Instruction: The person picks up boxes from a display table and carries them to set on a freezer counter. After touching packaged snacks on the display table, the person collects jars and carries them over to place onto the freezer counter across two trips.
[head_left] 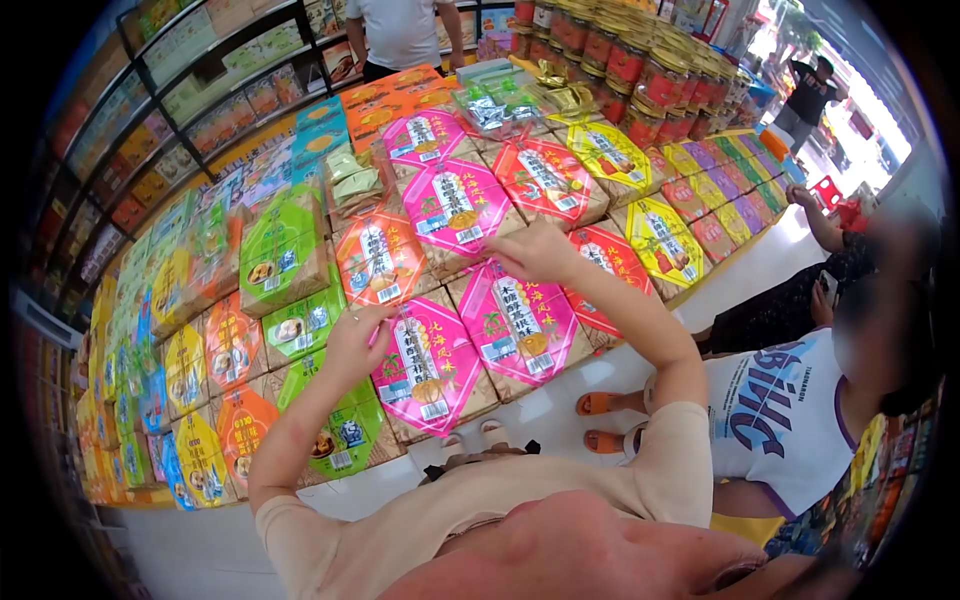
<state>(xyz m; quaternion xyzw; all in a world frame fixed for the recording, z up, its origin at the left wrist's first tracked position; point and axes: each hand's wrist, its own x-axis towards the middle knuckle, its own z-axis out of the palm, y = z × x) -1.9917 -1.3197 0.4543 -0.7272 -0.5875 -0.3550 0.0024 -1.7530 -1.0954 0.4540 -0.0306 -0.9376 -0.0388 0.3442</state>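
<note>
My right hand [540, 252] reaches over the display, its fingers pinched at the near right corner of a pink-labelled snack package [456, 207] on a stack. My left hand [358, 345] rests at the left edge of a nearer pink snack package [428, 362], thumb and forefinger apart. A ring shows on that hand. Beside this package lies another pink one [522, 325], just below my right hand. Orange-red packages [382, 258] and a green one [345, 430] border my left hand. The undersides of the fingers are hidden.
Green [284, 245] and yellow packages [660, 242] stand in stacks on either side. Red jars with gold lids [650, 80] are piled at the back right. Shelves [190, 90] line the left. A person in a white shirt [785, 425] is close on my right; others stand farther off.
</note>
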